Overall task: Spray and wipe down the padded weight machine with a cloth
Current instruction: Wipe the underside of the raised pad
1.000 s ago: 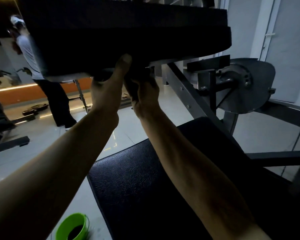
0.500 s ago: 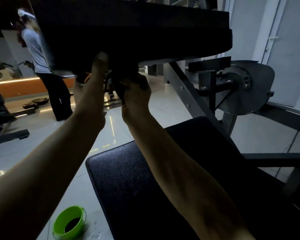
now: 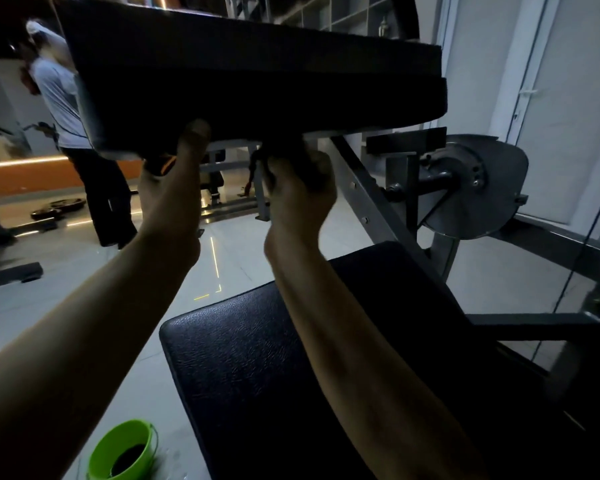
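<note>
Under the front edge of the machine's upper pad (image 3: 257,88), both hands were raised, so the wiping looked to be midway: the cloth was on the pad's lower rim, and whether the seat pad (image 3: 257,358) below had been done could not be told. The right hand (image 3: 298,199) was closed round a bunched dark cloth (image 3: 288,154), pressed up against the pad's underside. The left hand (image 3: 170,199) had its thumb pointing up onto the pad edge and its fingers apparently wrapped round a dark orange-striped object (image 3: 160,166), possibly the sprayer. A green bucket (image 3: 122,452) stood on the floor.
</note>
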Demonstrator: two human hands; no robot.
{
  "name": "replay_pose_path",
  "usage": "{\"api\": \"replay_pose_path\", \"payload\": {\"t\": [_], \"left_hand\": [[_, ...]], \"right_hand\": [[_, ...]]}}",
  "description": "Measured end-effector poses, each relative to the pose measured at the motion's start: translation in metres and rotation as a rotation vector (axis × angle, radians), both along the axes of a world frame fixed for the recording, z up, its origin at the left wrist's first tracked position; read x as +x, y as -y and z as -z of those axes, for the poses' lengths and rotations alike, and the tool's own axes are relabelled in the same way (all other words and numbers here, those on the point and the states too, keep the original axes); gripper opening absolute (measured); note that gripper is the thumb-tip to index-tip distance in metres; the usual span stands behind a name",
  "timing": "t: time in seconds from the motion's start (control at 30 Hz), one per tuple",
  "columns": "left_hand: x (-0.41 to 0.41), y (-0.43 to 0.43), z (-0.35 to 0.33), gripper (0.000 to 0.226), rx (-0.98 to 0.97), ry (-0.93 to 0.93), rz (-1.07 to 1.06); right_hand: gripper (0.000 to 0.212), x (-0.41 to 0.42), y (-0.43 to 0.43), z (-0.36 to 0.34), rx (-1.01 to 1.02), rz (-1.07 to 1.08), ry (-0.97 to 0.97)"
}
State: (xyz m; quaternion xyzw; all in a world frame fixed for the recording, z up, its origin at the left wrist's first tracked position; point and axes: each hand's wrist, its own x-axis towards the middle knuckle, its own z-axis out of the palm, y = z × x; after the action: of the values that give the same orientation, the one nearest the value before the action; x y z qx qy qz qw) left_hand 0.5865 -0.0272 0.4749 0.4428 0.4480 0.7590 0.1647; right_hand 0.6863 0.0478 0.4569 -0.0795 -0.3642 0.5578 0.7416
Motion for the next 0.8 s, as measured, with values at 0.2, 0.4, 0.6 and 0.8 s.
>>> {"api": "replay_pose_path", "payload": {"t": [0.2, 0.4, 0.6, 0.8], "left_hand": [[0.003, -0.001, 0.001, 0.061, 0.017, 0.025, -0.008], [0.006, 0.004, -0.001, 0.063, 0.008, -0.013, 0.012], [-0.001, 0.018, -0.005, 0.068, 0.001, -0.027, 0.054], [-0.018, 0.021, -0.004, 0.12, 0.017, 0.024, 0.032]], "right_hand": [[0.032, 0.046, -0.031, -0.016, -0.1, 0.097, -0.11], [0.031, 0.015, -0.005, -0.011, -0.067, 0.039, 0.032], [0.03, -0.036, 0.037, 0.001, 0.061, -0.144, 0.168], [0.031, 0.023, -0.04, -0.011, -0.242, -0.02, -0.067]]}}
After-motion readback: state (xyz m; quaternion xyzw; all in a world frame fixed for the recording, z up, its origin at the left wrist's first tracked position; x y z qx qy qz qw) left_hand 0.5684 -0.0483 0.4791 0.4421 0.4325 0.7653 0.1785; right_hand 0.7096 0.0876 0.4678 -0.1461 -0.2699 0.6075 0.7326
